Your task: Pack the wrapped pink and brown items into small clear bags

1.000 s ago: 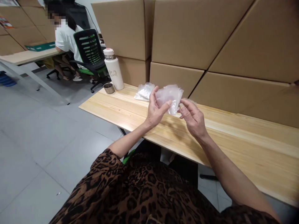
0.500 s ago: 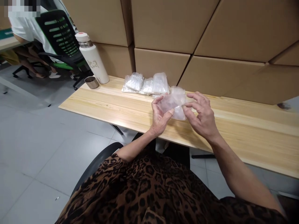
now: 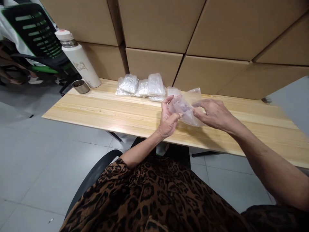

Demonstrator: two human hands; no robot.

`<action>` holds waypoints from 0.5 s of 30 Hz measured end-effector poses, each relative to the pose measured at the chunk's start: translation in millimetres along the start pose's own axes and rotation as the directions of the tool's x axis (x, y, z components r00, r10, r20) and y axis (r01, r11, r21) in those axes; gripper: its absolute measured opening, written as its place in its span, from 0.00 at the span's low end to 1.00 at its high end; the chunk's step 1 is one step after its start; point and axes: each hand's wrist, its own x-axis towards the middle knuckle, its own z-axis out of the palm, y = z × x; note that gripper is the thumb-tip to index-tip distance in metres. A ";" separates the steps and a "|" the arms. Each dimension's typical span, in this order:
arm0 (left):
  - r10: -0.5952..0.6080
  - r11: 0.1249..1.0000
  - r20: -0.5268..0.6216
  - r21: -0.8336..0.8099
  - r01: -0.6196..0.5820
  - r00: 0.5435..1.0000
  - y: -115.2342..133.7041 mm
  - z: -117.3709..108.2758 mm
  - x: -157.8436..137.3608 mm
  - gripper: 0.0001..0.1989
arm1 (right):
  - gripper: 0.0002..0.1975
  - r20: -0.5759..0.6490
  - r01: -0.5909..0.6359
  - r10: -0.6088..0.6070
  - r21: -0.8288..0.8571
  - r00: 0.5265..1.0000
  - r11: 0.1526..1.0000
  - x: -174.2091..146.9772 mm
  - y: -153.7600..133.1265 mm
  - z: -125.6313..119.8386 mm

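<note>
Head view, looking down over a leopard-print top (image 3: 154, 199) at two bare hands working above the wooden worktop (image 3: 101, 109). Left hand (image 3: 167, 119) has its grip pinched on the near edge of a clear plastic bag (image 3: 184, 108), thumb over fingers; right hand (image 3: 213, 112) lies against the bag's other side, fingers closed on the film. The bag hangs just above the worktop's middle, crumpled, and whatever is inside is too pale to make out. Behind it, a row of small clear packets (image 3: 142, 86) lies against the cardboard boxes (image 3: 156, 25); their contents are a blur of white. Far left stands a white flask (image 3: 77, 58) with a faint mark on its side, not readable, and a small steel cup (image 3: 80, 86) beside it. Top left, a green-and-black office chair (image 3: 31, 29) is cut off by the frame, and so is the person sitting there.
</note>
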 end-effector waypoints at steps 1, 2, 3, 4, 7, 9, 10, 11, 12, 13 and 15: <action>-0.020 1.000 -0.021 -0.022 0.020 1.000 -0.6 3.6 1.8 0.31 | 0.16 0.036 -0.033 0.032 0.020 0.999 0.999 1.4 2.7 -2.6; -0.049 0.998 -0.064 -0.041 0.046 0.997 -1.4 6.4 4.3 0.30 | 0.16 0.055 -0.064 0.062 0.044 0.997 0.997 3.4 5.0 -5.8; -0.084 0.995 -0.123 -0.056 0.077 0.989 -2.2 8.3 7.3 0.29 | 0.16 0.049 -0.092 0.089 0.057 0.995 0.994 5.8 6.4 -9.8; -0.125 0.991 -0.187 -0.071 0.114 0.974 -3.3 9.3 10.5 0.28 | 0.16 0.023 -0.115 0.114 0.051 0.993 0.992 8.7 6.4 -14.8; -0.258 0.965 -0.346 -0.129 0.227 0.902 -5.7 7.9 17.9 0.17 | 0.18 -0.106 -0.154 0.147 -0.068 0.983 0.986 18.7 -4.3 -34.0; -0.309 0.951 -0.414 -0.163 0.265 0.856 -5.8 4.9 20.2 0.08 | 0.20 -0.165 -0.164 0.142 -0.131 0.976 0.978 25.9 -19.8 -48.0; -0.308 0.951 -0.441 -0.169 0.259 0.843 -5.4 3.2 20.8 0.08 | 0.21 -0.190 -0.171 0.143 -0.145 0.971 0.975 29.4 -29.2 -54.9; -0.294 0.955 -0.460 -0.168 0.243 0.838 -4.7 1.5 21.1 0.11 | 0.22 -0.213 -0.187 0.153 -0.150 0.965 0.971 32.6 -39.0 -61.8; -0.271 0.962 -0.474 -0.157 0.222 0.837 -4.0 -0.3 21.2 0.12 | 0.22 -0.233 -0.208 0.170 -0.150 0.958 0.967 35.6 -48.6 -68.8; -0.242 0.970 -0.485 -0.140 0.198 0.840 -3.4 -2.2 21.1 0.12 | 0.22 -0.250 -0.224 0.182 -0.151 0.951 0.963 38.1 -57.5 -76.0; -0.188 0.982 -0.497 -0.088 0.166 0.847 -2.7 -6.7 20.9 0.09 | 0.23 -0.279 -0.220 0.168 -0.169 0.946 0.961 41.5 -70.8 -91.4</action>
